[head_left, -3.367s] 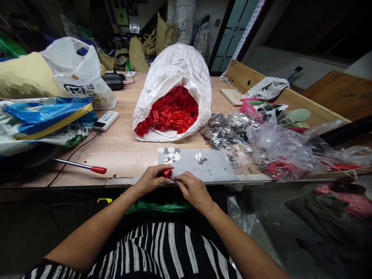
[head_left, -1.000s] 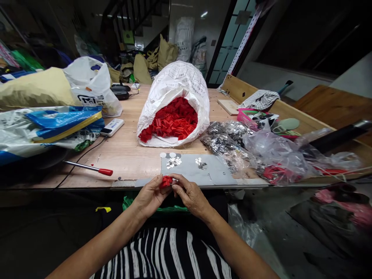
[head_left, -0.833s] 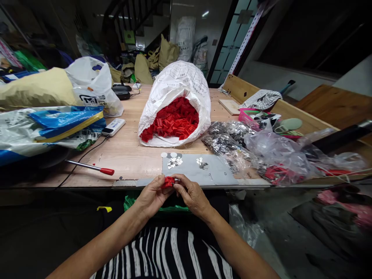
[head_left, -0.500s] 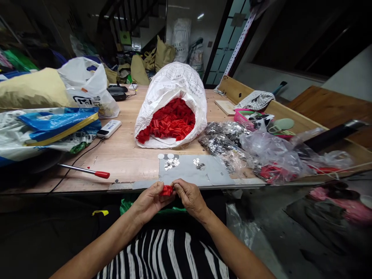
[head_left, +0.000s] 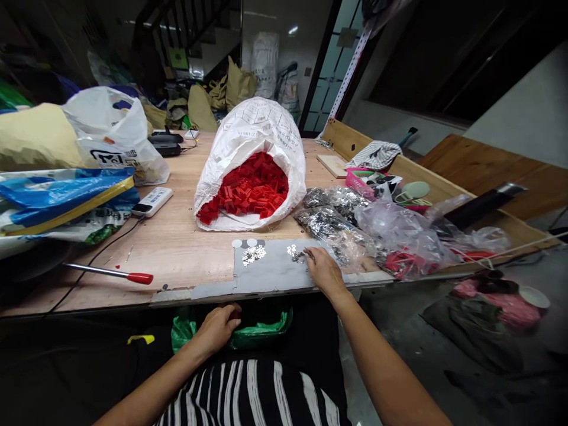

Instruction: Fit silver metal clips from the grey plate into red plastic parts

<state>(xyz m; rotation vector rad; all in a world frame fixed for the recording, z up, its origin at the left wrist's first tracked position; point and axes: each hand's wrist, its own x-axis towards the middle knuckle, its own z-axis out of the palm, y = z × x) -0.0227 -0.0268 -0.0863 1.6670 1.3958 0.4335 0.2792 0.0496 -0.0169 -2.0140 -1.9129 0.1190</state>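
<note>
My right hand (head_left: 323,270) rests on the grey mat (head_left: 270,272) at the table's near edge, its fingertips pinched at a small pile of shiny metal bits (head_left: 295,253). A second pile of metal bits (head_left: 253,255) lies further left on the mat. My left hand (head_left: 218,327) hangs below the table edge over a green bag (head_left: 261,328), fingers curled; whether it holds anything is hidden. A white sack (head_left: 255,133) full of red plastic pieces (head_left: 244,190) lies open behind the mat.
A red-handled screwdriver (head_left: 110,273) and a white remote (head_left: 151,201) lie to the left, near blue and white bags (head_left: 62,189). Clear bags of metal parts (head_left: 341,225) and red pieces (head_left: 403,260) crowd the right. A pink basket (head_left: 368,177) sits behind them.
Both hands were together at the table edge on a red piece. Now my right hand has reached forward to the metal bits and my left has dropped toward the green bag.
</note>
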